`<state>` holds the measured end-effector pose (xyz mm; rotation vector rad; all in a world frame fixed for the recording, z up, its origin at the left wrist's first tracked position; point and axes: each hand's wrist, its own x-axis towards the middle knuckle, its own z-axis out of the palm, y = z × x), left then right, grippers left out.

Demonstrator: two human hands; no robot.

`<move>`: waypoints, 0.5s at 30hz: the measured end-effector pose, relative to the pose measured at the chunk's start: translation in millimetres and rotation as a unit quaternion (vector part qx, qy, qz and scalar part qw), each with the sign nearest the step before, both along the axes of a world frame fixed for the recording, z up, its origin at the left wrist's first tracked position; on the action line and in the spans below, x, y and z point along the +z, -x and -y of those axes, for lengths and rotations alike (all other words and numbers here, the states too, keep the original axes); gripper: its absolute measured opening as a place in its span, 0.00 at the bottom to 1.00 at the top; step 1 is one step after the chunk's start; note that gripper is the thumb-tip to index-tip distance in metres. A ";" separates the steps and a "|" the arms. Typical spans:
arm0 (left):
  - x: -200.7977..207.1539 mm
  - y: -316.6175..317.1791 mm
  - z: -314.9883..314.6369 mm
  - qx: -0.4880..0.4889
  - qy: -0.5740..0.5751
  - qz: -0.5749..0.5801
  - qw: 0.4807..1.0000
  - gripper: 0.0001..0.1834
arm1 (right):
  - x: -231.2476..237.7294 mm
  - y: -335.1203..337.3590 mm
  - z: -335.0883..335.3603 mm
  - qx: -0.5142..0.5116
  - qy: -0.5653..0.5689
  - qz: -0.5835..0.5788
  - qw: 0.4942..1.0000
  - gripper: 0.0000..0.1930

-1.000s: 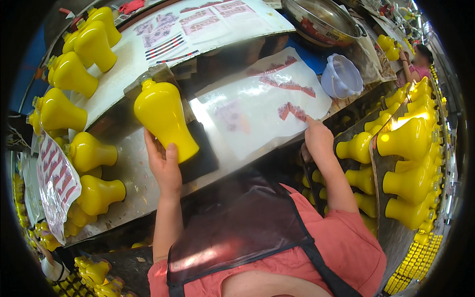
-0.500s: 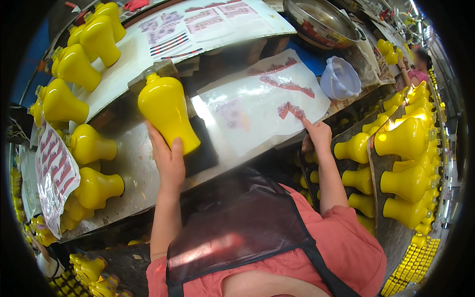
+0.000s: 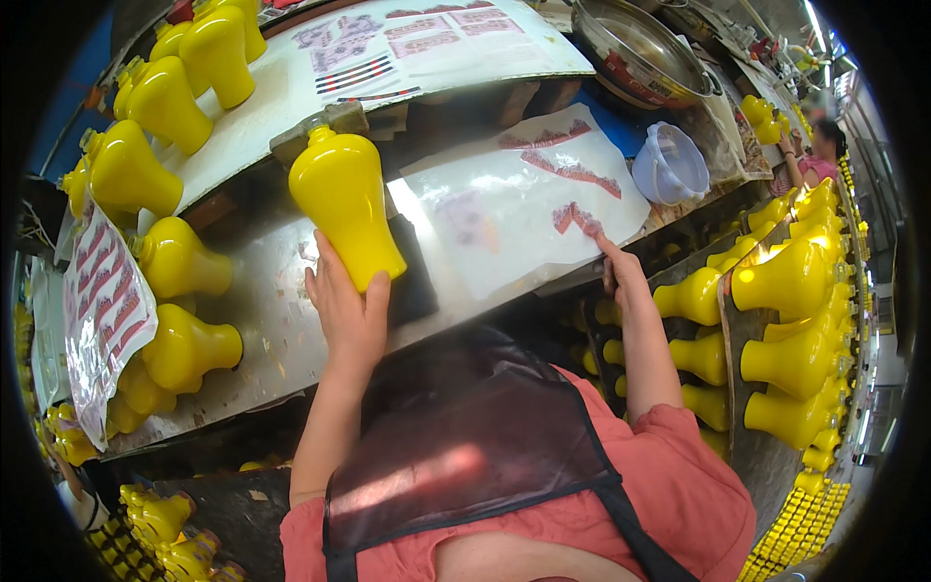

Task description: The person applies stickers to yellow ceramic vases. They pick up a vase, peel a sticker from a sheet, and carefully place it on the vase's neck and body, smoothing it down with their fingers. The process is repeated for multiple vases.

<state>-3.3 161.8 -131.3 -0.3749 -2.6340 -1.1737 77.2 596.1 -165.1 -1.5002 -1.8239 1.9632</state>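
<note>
"how does our vase (image 3: 344, 199) look?"

"glossy yellow, broad-shouldered, tilted over the bench (image 3: 272, 315); our left hand (image 3: 351, 315) curls round its lower end, our right hand (image 3: 626, 273) loosely spread, index finger at a red decal (image 3: 579, 217)."

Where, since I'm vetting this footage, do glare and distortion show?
Head view: a bright streak on the apron and glare on the yellow vases racked at right; same view, the front edge of the white board bows and black fills the corners.

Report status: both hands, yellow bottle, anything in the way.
Left hand holds yellow bottle near its base, bottle tilted. Right hand fingertip at small red decal on white sheet. Pale bucket beyond, clear of both hands.
</note>
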 end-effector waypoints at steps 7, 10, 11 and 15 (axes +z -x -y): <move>-4.5 -0.3 6.8 -0.009 -0.005 0.016 1.000 0.48 | 16.1 -13.1 0.0 0.042 0.008 -0.026 0.999 0.23; -5.2 -3.0 3.0 0.007 0.001 -0.004 1.000 0.48 | 18.4 -6.9 4.4 0.012 0.004 -0.001 1.000 0.24; -5.0 -3.7 2.0 0.007 0.016 -0.012 1.000 0.48 | 16.8 -3.8 6.1 0.008 -0.002 0.002 1.000 0.24; -3.8 -4.3 0.5 0.008 0.013 -0.010 1.000 0.49 | 4.2 4.9 9.2 0.003 -0.035 -0.017 0.999 0.24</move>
